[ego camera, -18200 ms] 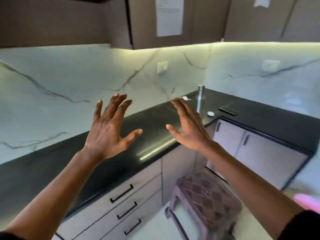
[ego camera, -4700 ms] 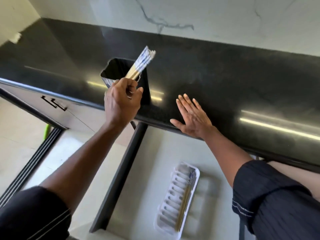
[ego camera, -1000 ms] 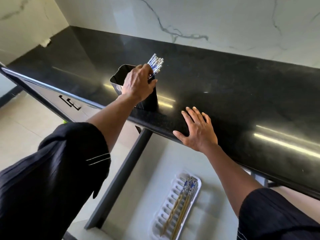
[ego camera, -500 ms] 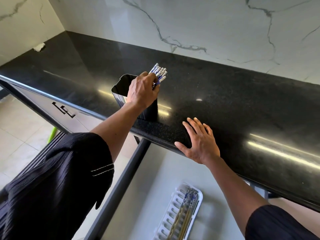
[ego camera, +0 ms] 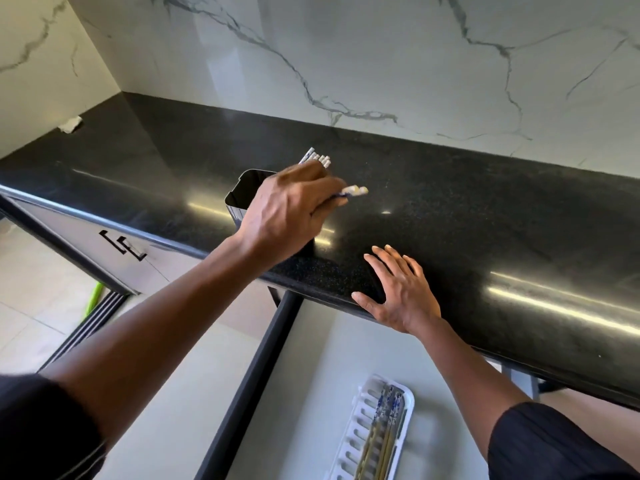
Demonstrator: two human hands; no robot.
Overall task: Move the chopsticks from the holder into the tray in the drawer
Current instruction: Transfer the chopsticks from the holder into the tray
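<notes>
- Starting at the far left, a crumpled white scrap [ego camera: 71,124] lies in the corner of the polished black stone countertop [ego camera: 485,209], which is finely speckled and streaked with bright reflections; behind it rises a glossy white marble backsplash [ego camera: 346,57] with grey veins.
- Below the counter's left end, a pale cabinet front carries two angular black handles [ego camera: 123,244], and a green object [ego camera: 92,299] on the tiled floor is mostly cut off by the cabinet base.
- The holder [ego camera: 244,192] — a dark, thin-walled container with rounded corners and an open top — stands near the counter's front edge; most of it is hidden behind the left hand.
- The left hand [ego camera: 284,216] is over the holder, its fingers curled closed around a few chopsticks [ego camera: 353,191] whose white, blue-patterned ends poke out to the right past the fingertips. How many it grips cannot be made out.
- A further bunch of chopsticks [ego camera: 317,158] stands in the holder, only its tips showing above the knuckles.
- The right hand [ego camera: 398,292] lies flat, palm down, on the counter's front edge, fingers spread and holding nothing.
- Below, the open drawer [ego camera: 311,358] has a dark frame rail and a smooth pale-grey floor.
- A white plastic tray [ego camera: 360,427] with a slotted, ribbed side rests in the drawer and holds several wooden chopsticks [ego camera: 384,434] with blue-patterned tops, lying lengthwise — its near end is cut off by the frame.
</notes>
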